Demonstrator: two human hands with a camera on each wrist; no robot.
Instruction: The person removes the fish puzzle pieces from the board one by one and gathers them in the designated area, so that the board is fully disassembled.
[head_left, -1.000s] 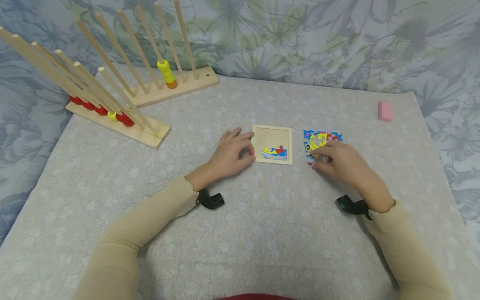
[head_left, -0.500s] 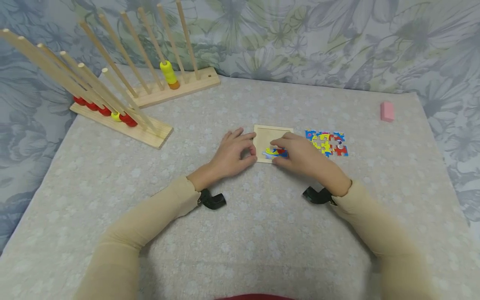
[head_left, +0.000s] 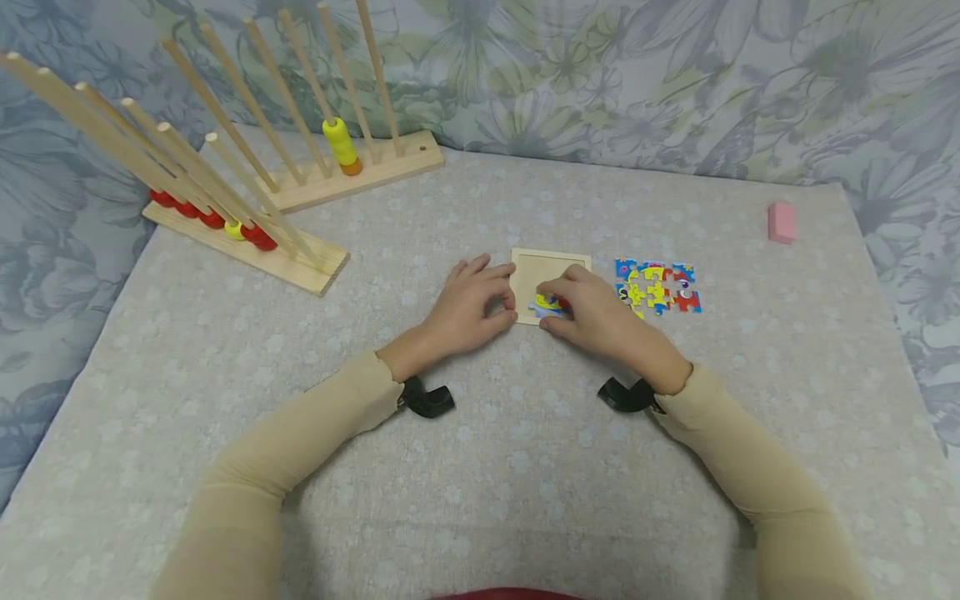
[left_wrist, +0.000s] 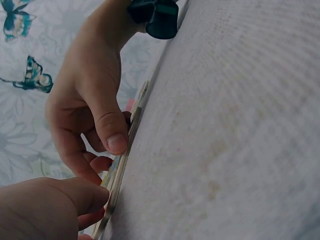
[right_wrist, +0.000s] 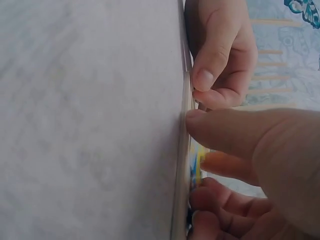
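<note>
A shallow wooden puzzle tray (head_left: 551, 254) lies mid-table, with joined blue, yellow and red jigsaw pieces (head_left: 545, 308) along its lower part. My left hand (head_left: 468, 308) holds the tray's left edge with thumb and fingertips. Over the tray's lower right is my right hand (head_left: 600, 312), its thumb at the near rim and its fingers bent down to a puzzle piece mostly hidden beneath them. In the right wrist view, the right thumb (right_wrist: 225, 127) touches the rim, and coloured pieces show between thumb and fingers. Loose jigsaw pieces (head_left: 657, 292) lie grouped right of the tray.
Two wooden peg stands with beads stand at the back left, one nearer (head_left: 315, 273) and one farther (head_left: 360, 182). A pink block (head_left: 782, 222) sits at the far right. Patterned fabric (head_left: 637, 92) rises behind the table.
My right hand has moved left from the loose pieces to the tray, bringing a piece from their lower left. It shifts only slightly over the last half second. My left hand stays at the tray's edge.
</note>
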